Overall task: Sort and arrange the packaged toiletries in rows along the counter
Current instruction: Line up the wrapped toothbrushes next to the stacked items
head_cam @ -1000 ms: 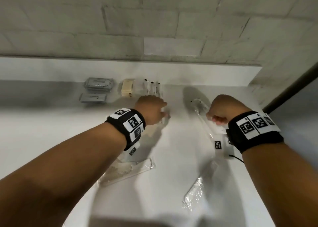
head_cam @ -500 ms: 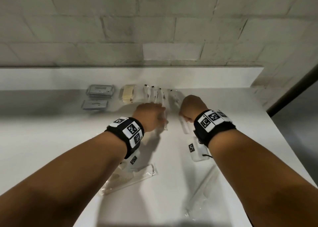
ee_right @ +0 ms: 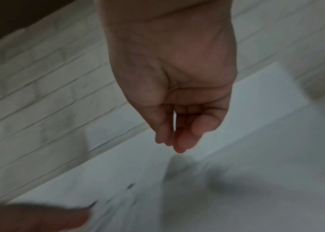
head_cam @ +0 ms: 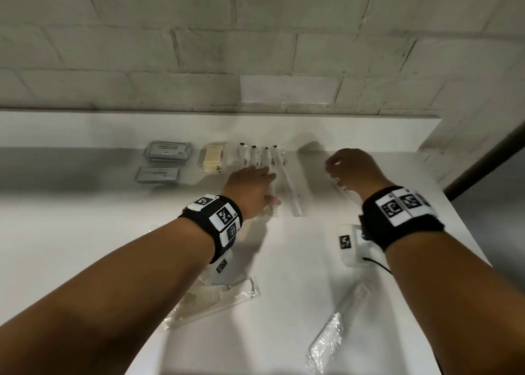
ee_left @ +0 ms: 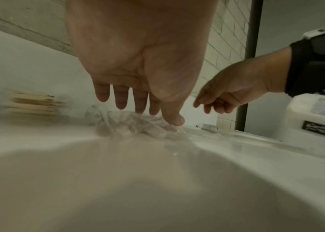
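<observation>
So the back row is mostly built. Out past the left hand (head_cam: 250,187) there are two grey sachet packs (head_cam: 166,151), a small stack of cream packets (head_cam: 213,160) and a line of clear-wrapped toothbrushes (head_cam: 262,158). That hand lies flat with fingers straight, thumb tip pressing the near end of one crinkly toothbrush wrapper (ee_left: 137,124) on the counter (head_cam: 85,232), probably squaring it up. One more wrapped toothbrush (head_cam: 292,193) sits just to its right.

The right hand (head_cam: 350,173) hangs off to the right with loosely curled fingers. It looks empty in the wrist view, though that's blurry, so I can't tell for sure.

Still left: a bagged comb (head_cam: 210,303) under the left forearm and another wrapped piece (head_cam: 338,320), maybe a comb too, under the right one.

The grey packs have print on them but it's too soft to read.
</observation>
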